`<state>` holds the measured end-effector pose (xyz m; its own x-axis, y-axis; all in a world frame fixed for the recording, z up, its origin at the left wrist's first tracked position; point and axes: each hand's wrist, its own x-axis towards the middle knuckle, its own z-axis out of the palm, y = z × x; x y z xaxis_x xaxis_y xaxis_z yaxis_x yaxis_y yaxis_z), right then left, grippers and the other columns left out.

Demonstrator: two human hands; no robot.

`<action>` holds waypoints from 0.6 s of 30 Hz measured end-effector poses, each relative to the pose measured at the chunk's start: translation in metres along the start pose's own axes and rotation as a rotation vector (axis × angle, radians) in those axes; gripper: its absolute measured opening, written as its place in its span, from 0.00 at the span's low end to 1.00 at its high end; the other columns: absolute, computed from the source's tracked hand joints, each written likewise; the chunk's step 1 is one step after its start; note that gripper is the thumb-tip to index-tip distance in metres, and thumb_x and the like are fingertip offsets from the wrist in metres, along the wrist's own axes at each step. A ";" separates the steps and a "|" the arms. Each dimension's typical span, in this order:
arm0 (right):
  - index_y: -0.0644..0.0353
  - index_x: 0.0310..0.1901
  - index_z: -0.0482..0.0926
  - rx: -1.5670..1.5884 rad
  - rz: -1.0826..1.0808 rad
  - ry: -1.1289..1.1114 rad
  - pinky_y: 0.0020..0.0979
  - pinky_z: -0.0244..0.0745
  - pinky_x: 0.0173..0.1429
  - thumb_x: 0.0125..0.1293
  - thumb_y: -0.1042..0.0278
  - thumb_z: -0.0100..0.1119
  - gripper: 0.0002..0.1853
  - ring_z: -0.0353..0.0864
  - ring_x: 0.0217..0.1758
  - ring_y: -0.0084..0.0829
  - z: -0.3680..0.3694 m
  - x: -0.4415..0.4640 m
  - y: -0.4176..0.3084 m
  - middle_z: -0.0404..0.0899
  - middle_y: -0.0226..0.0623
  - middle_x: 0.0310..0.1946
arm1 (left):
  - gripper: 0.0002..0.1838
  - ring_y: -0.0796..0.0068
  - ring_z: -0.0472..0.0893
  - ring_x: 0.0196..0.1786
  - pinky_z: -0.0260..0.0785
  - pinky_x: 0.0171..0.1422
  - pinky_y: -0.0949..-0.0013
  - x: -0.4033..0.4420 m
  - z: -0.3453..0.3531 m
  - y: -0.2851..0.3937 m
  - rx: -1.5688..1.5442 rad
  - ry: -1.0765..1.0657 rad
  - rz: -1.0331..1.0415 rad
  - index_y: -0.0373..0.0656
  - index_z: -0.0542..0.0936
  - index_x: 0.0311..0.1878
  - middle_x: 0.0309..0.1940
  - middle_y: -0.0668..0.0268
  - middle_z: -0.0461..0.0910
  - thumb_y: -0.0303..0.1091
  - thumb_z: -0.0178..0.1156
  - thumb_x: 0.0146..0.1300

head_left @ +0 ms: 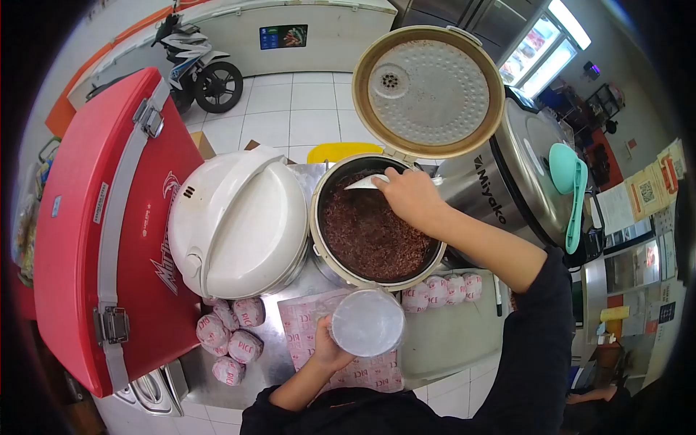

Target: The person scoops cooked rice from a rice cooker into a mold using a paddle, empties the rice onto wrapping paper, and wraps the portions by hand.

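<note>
An open rice cooker (pixel 317 235) holds dark reddish-brown rice (pixel 377 239). My right hand (pixel 409 192) is closed on a white scoop (pixel 366 183) at the rice's upper part. Below the cooker, my left hand (pixel 330 344) grips a round, translucent white cup (pixel 368 322), with clear plastic around its side. Printed wrapping paper (pixel 301 326) lies beneath that hand. Several wrapped rice packs (pixel 245 346) are piled at the left, and more wrapped packs (pixel 437 291) line the top of a pale tray (pixel 449 337) at the right.
A closed white cooker (pixel 239 225) and a red cooler box (pixel 109 239) stand left. The raised lid (pixel 435 90) is behind the rice. On the right are a steel Miyako cooker (pixel 500 181), a green ladle (pixel 575 210) and a marker (pixel 498 293). A person's arm shows far right.
</note>
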<state>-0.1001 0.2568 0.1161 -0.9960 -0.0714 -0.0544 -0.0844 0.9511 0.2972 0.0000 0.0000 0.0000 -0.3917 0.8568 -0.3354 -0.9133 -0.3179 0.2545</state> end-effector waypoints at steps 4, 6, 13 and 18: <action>0.54 0.49 0.77 -0.070 -0.026 0.054 0.34 0.73 0.29 0.55 0.71 0.52 0.17 0.78 0.29 0.34 0.011 0.007 -0.005 0.75 0.37 0.32 | 0.38 0.56 0.67 0.63 0.58 0.66 0.52 0.003 0.002 -0.005 -0.061 0.007 0.004 0.43 0.63 0.65 0.62 0.58 0.66 0.60 0.41 0.55; 0.59 0.44 0.79 -0.077 -0.079 0.066 0.32 0.73 0.28 0.54 0.70 0.53 0.15 0.78 0.29 0.34 0.012 0.017 -0.012 0.75 0.38 0.30 | 0.39 0.58 0.67 0.63 0.57 0.67 0.55 0.001 0.000 0.003 -0.064 0.014 0.012 0.41 0.63 0.64 0.62 0.58 0.66 0.60 0.44 0.55; 0.62 0.27 0.80 -0.026 -0.278 -0.090 0.34 0.74 0.28 0.51 0.69 0.55 0.07 0.80 0.29 0.36 0.033 0.039 -0.017 0.77 0.41 0.27 | 0.39 0.56 0.67 0.63 0.60 0.65 0.50 0.008 0.015 0.002 -0.046 0.031 0.147 0.48 0.63 0.65 0.62 0.61 0.66 0.64 0.39 0.56; 0.61 0.34 0.81 -0.086 -0.309 -0.154 0.34 0.74 0.28 0.54 0.69 0.54 0.10 0.81 0.27 0.37 0.041 -0.006 -0.017 0.77 0.40 0.29 | 0.38 0.57 0.67 0.63 0.59 0.66 0.50 0.012 0.012 -0.005 -0.186 0.076 0.241 0.52 0.64 0.65 0.62 0.63 0.66 0.66 0.39 0.56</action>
<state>-0.0912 0.2531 0.0722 -0.9073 -0.2993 -0.2955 -0.3897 0.8624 0.3230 0.0011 0.0166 0.0059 -0.5998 0.7175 -0.3540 -0.7954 -0.5828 0.1665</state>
